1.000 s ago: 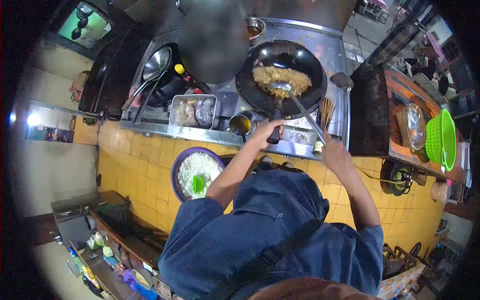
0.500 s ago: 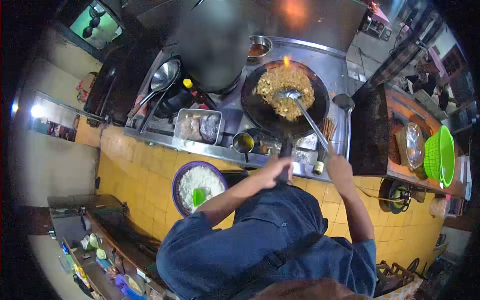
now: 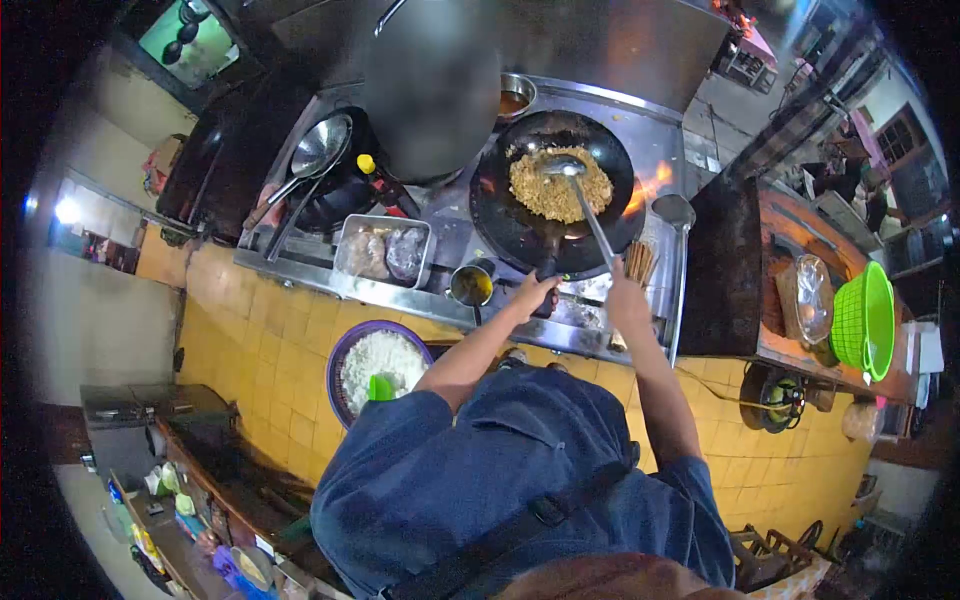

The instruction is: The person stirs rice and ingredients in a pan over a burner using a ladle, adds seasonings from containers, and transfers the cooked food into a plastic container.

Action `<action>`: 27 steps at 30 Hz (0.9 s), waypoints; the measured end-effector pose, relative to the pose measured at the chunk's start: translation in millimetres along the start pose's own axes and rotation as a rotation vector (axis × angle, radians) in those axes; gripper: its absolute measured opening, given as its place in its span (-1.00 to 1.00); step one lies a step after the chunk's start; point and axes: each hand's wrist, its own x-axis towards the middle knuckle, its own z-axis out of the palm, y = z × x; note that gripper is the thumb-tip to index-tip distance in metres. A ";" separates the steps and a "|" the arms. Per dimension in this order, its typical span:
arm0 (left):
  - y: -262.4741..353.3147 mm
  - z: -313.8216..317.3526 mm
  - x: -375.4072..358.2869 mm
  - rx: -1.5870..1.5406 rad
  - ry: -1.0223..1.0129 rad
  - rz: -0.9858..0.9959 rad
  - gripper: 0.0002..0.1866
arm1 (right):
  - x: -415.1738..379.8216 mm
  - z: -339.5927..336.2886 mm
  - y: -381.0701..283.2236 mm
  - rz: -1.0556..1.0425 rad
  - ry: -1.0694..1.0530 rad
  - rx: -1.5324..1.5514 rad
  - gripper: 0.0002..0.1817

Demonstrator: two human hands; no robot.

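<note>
My left hand [image 3: 535, 298] is closed around the handle of a black wok [image 3: 497, 225] on the stove. Brown fried rice [image 3: 555, 203] lies in a mound in the middle of the wok. The fingers of my right hand [image 3: 628, 308] wrap round the long handle of a metal ladle [image 3: 592, 218]. Its bowl rests on the rice near the far side of the mound. An orange flame [image 3: 650, 188] licks up at the right rim of the wok. To the right of the wok stands a bundle of thin sticks [image 3: 640, 263].
A small pot of yellow liquid [image 3: 471, 286] and a metal tray with bagged food [image 3: 430, 270] stand left of the wok. Behind are a tall dark pot [image 3: 430, 90] and a pan of reddish sauce [image 3: 515, 98]. Below sits a purple basin [image 3: 333, 370] of white rice.
The wok and my left hand have moved away from my body. The rice has gathered into a smaller mound. The flame has shifted from the far rim to the right side.
</note>
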 end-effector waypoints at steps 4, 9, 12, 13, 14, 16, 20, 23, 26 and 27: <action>-3.6 -5.1 3.9 0.069 0.014 -0.029 -0.82 | -23.5 -72.5 -10.8 -0.069 0.020 0.055 -0.44; 0.4 -3.2 2.1 -0.030 -0.054 -0.085 -0.80 | -1.3 25.2 -1.2 -0.041 -0.092 0.307 -0.50; -1.9 -6.3 1.0 0.003 -0.042 -0.100 -0.81 | 12.2 -39.9 16.3 -0.164 -0.186 0.503 -0.54; -1.1 -7.7 -0.3 -0.007 -0.043 -0.127 -0.81 | -7.0 -70.0 6.6 -0.183 -0.122 0.390 -0.54; 2.0 -9.2 1.2 -0.017 -0.045 -0.148 -0.81 | -30.2 -104.2 -4.7 -0.206 -0.055 0.276 -0.53; -3.5 -13.5 5.1 -0.055 -0.049 -0.132 -0.83 | -60.9 -116.2 -7.1 -0.182 -0.076 0.128 -0.54; -5.2 -13.4 15.6 -0.131 -0.135 -0.040 -0.87 | -56.7 -82.4 -34.1 -0.035 -0.086 -0.055 -0.61; 4.8 -9.0 13.9 -0.027 -0.064 -0.301 -0.82 | -26.3 -25.8 -34.2 -0.302 0.013 -0.074 -0.68; 51.1 62.9 -50.2 0.110 0.198 -0.010 -0.76 | -47.2 -139.9 -24.6 -0.162 -0.236 0.274 -0.59; 69.7 72.7 -67.6 -0.181 -0.020 -0.135 -0.76 | -47.8 -142.6 -1.3 -0.133 -0.262 0.344 -0.56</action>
